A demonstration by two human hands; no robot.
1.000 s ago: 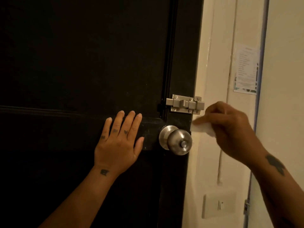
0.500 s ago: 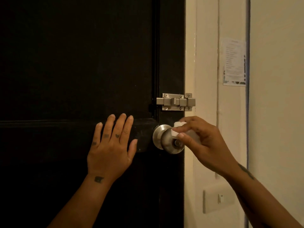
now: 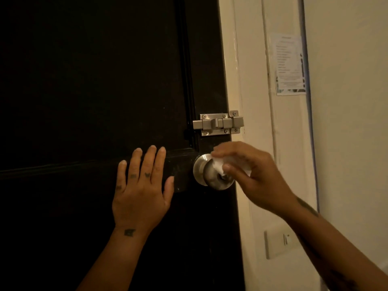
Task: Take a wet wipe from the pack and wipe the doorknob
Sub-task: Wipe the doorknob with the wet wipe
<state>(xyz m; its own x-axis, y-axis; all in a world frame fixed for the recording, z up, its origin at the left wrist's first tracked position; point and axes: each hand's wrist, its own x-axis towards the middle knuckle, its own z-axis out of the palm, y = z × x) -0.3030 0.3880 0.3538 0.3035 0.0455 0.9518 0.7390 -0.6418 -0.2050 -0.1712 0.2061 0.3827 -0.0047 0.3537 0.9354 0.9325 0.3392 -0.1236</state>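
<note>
A round brushed-metal doorknob (image 3: pixel 206 177) sticks out of the dark door (image 3: pixel 94 80) near its right edge. My right hand (image 3: pixel 254 177) is shut on a crumpled white wet wipe (image 3: pixel 218 164) and presses it against the knob's upper front. Fingers and wipe cover the knob's right half. My left hand (image 3: pixel 140 192) lies flat on the door just left of the knob, fingers spread and holding nothing. The wipe pack is not in view.
A metal slide bolt (image 3: pixel 218 124) is fixed above the knob, bridging door and frame. The cream wall (image 3: pixel 346 143) to the right carries a printed paper notice (image 3: pixel 289 64) and a light switch (image 3: pixel 279 242) low down.
My right hand came in from the right with the wipe and now rests on the knob, pressing the wipe to it. The left hand has stayed flat on the door.
</note>
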